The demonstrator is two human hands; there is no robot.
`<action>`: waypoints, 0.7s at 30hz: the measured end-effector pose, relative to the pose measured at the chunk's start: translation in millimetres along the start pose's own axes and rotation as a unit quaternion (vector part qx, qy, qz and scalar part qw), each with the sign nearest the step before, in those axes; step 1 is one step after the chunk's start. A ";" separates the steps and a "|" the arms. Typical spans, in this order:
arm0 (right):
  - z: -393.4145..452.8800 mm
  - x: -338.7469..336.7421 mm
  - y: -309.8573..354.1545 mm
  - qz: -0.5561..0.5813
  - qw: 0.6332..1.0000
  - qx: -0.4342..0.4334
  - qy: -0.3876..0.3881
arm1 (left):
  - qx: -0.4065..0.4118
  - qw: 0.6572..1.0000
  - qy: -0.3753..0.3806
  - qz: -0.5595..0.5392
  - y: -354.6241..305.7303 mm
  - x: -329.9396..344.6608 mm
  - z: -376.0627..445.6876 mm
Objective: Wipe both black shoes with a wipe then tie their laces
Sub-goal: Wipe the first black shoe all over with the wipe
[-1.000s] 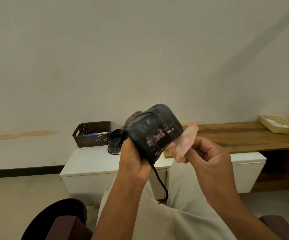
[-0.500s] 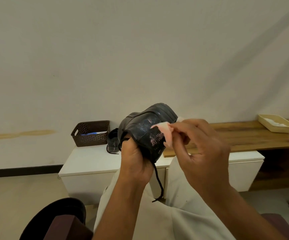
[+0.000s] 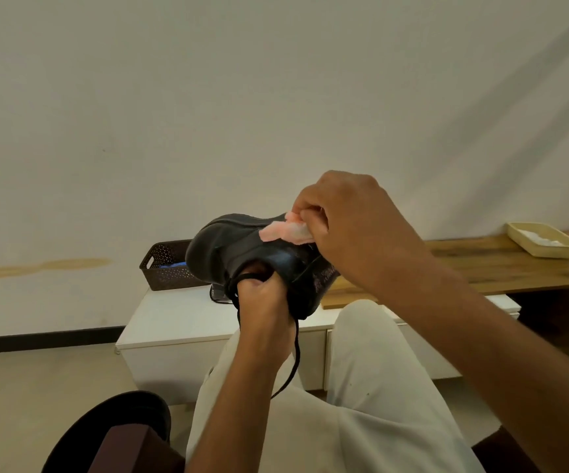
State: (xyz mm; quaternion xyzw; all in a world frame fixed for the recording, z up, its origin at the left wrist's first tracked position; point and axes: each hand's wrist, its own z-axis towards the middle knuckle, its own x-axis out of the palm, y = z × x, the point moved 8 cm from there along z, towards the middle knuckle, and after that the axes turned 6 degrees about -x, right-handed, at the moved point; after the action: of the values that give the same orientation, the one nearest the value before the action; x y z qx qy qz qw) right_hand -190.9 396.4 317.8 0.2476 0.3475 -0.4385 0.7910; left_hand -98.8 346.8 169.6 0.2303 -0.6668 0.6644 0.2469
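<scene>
The black shoe (image 3: 242, 254) is gripped from below by my left hand (image 3: 266, 302); my right hand (image 3: 354, 233) pinches a pink wipe (image 3: 284, 231) against its upper.

The black shoe (image 3: 242, 254) is held up in the air, tipped on its side. Its lace (image 3: 293, 363) hangs down loose. The pink wipe (image 3: 284, 231) is pressed on top.
</scene>
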 end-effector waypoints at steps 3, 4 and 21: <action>-16.8 -6.1 -4.2 -0.005 0.989 -0.054 -0.137 | 0.013 0.994 0.055 -0.089 -12.8 2.7 2.8; -27.6 -3.8 -6.9 0.002 0.982 -0.060 -0.178 | 0.010 0.992 0.066 -0.108 -16.3 3.8 3.1; -74.5 15.6 -15.6 0.111 0.929 -0.038 -0.351 | -0.057 0.976 0.066 -0.199 -5.6 1.8 -6.5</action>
State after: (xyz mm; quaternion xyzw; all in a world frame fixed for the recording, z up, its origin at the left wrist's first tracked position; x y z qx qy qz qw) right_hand -223.3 432.5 257.2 0.0849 0.0343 -0.3937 0.9147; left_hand -96.5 353.3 175.0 0.2999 -0.6264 0.5767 0.4301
